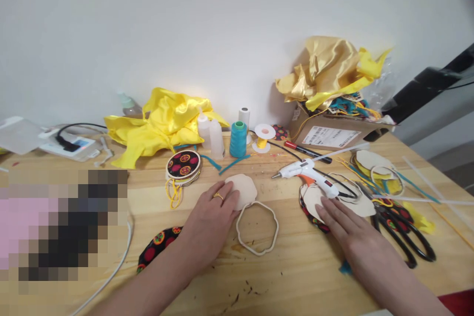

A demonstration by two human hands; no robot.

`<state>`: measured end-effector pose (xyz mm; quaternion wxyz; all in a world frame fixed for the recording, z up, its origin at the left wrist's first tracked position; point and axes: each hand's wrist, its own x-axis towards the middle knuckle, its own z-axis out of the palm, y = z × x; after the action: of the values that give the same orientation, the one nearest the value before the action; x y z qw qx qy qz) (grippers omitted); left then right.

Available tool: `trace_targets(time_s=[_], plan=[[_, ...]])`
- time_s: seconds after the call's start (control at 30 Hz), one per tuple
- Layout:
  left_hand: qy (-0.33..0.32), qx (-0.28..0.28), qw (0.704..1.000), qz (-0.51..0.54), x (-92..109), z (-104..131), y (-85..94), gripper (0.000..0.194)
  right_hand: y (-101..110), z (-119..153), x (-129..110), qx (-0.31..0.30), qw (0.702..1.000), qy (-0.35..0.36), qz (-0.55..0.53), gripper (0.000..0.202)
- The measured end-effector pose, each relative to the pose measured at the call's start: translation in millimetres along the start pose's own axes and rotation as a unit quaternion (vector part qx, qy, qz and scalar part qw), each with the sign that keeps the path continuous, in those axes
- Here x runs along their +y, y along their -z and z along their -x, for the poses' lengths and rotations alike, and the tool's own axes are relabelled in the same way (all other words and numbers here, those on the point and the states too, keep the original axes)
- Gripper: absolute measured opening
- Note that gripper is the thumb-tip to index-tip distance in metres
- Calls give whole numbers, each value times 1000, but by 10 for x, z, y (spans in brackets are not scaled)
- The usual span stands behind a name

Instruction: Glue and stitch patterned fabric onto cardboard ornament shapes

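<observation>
My left hand point(213, 219), with a ring on one finger, is at a cream scalloped disc point(245, 190); its fingers are bent over the disc's left edge and the thumb is mostly hidden. Just below the disc lies a scalloped ring frame point(276, 229) with an open middle. My right hand point(350, 229) has its fingers stretched out over another cream piece point(313, 202), touching it. Dark patterned fabric shows under that piece. A white glue gun point(309, 173) lies right beyond the right fingertips, its nozzle towards the left.
Black-handled scissors point(403, 237) lie right of my right hand. Behind are yellow satin cloth point(163, 118), a teal thread cone point(238, 142), white bottles point(216, 140) and a cardboard box point(326, 128) heaped with cloth. A patterned fabric disc point(184, 164) sits left; patterned fabric point(157, 247) lies under my left forearm.
</observation>
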<state>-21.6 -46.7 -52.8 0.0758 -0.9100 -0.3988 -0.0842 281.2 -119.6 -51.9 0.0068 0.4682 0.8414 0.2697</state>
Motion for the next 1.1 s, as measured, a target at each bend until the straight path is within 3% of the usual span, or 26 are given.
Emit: trace_targets(time_s=[0.23, 0.43, 0.57, 0.77, 0.93, 1.1], plan=[[-2, 1, 1000, 23, -6, 6, 28, 25, -25, -30, 113, -33, 998, -41, -24, 46], [54, 23, 994, 97, -1, 56, 55, 29, 217, -152, 16, -49, 992, -118, -10, 39], [106, 15, 984, 140, 11, 87, 64, 42, 463, -498, -194, -32, 986, -66, -152, 33], [147, 1, 974, 172, 3, 66, 90, 51, 592, -1119, -601, -134, 956, -36, -259, 33], [159, -9, 969, 187, -24, 35, 113, 52, 576, -1181, -691, -173, 940, -9, -293, 43], [169, -23, 968, 185, -30, 25, 108, 54, 567, -1122, -680, -136, 950, 16, -279, 34]])
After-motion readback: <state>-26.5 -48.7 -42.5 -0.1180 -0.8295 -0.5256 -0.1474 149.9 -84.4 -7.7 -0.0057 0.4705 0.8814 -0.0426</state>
